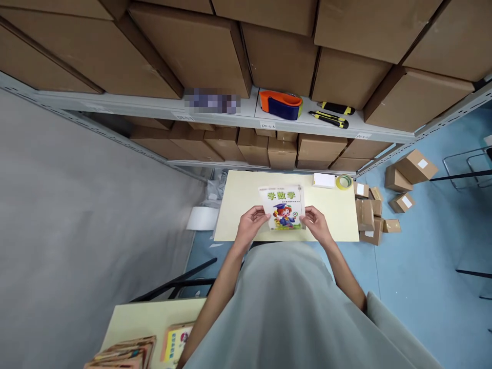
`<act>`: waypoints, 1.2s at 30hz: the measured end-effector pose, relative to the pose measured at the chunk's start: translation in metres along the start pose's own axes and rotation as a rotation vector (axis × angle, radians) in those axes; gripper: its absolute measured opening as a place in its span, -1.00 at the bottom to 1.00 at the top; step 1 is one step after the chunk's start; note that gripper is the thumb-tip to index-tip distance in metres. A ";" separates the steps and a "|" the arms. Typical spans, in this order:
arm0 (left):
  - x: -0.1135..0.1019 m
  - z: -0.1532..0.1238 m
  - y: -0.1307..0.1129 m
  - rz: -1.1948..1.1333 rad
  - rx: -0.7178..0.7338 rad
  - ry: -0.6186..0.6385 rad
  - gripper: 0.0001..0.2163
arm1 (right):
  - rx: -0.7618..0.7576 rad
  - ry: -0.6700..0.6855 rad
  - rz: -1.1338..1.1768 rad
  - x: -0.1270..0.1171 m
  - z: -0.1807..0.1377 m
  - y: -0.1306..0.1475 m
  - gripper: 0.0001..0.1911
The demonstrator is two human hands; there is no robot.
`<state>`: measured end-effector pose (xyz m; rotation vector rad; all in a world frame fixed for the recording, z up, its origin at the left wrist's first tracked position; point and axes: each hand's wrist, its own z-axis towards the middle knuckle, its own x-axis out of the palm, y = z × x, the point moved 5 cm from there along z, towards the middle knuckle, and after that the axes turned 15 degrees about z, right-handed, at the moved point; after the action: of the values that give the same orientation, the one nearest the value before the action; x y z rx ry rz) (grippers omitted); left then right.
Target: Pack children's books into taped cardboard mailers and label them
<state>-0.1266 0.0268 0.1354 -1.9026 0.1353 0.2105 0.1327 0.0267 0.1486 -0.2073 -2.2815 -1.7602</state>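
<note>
A thin children's book (284,209) with green lettering and a cartoon child in a graduation cap is held up over the pale yellow table (238,205). My left hand (251,221) pinches its left edge between thumb and fingers. On the opposite edge, my right hand (315,223) grips it the same way. The cover faces me, and the book looks closed. Farther back on the table lie a white box (323,180) and a roll of clear tape (344,182).
A metal shelf (230,108) full of cardboard boxes rises behind the table, bearing a tape dispenser (281,104) and two utility knives (329,119). Small cartons (365,214) pile on the floor at right. More books (125,353) lie on a second table (154,312) at lower left.
</note>
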 end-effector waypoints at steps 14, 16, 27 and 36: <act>-0.003 -0.021 -0.057 0.385 0.296 -0.151 -0.81 | -0.188 -0.108 -0.118 -0.014 0.017 0.004 -0.78; -0.007 -0.017 -0.051 0.341 0.264 -0.150 -0.76 | -0.131 -0.130 -0.103 -0.010 0.020 -0.003 -0.71; 0.030 -0.026 -0.067 0.222 0.251 0.029 -0.70 | 0.107 -0.143 0.186 0.014 0.031 -0.032 -0.38; 0.066 -0.015 -0.011 0.282 -0.078 0.255 -0.44 | 0.389 0.184 0.616 0.035 0.036 -0.035 -0.52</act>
<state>-0.0591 0.0167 0.1362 -1.9783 0.5770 0.1630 0.0860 0.0505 0.1173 -0.5704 -2.0674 -0.9744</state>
